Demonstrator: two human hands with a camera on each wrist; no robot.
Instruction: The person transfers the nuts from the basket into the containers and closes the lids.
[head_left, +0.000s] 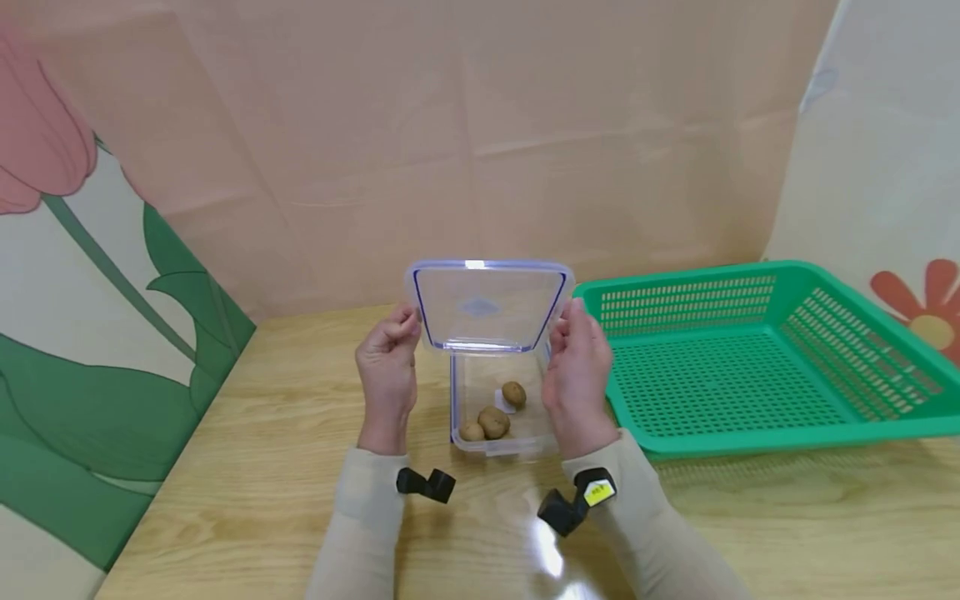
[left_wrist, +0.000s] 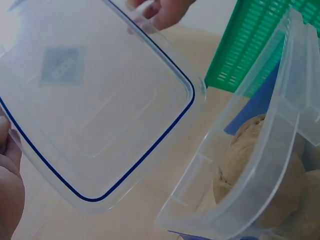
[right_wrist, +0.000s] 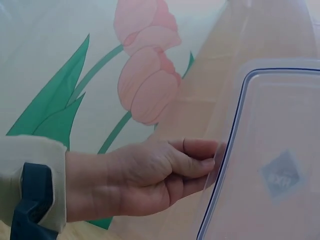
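Observation:
A clear plastic lid (head_left: 480, 304) with a blue seal is held tilted up above the far part of a clear food container (head_left: 525, 429). My left hand (head_left: 390, 367) pinches the lid's left edge between thumb and fingers; the right wrist view shows this left hand (right_wrist: 155, 177) from the side. At the opposite edge my right hand (head_left: 579, 367) grips the lid, and part of this right hand (left_wrist: 167, 12) shows at the top of the left wrist view. Inside the container lie round brown potatoes (head_left: 493, 422), near its front and right of centre.
Right of the container stands a large green plastic basket (head_left: 712, 442), close beside my right hand. All of it rests on a wooden table (head_left: 262, 467). A plain pinkish cloth (head_left: 360, 150) hangs behind, with a tulip-patterned sheet (head_left: 82, 408) to the left.

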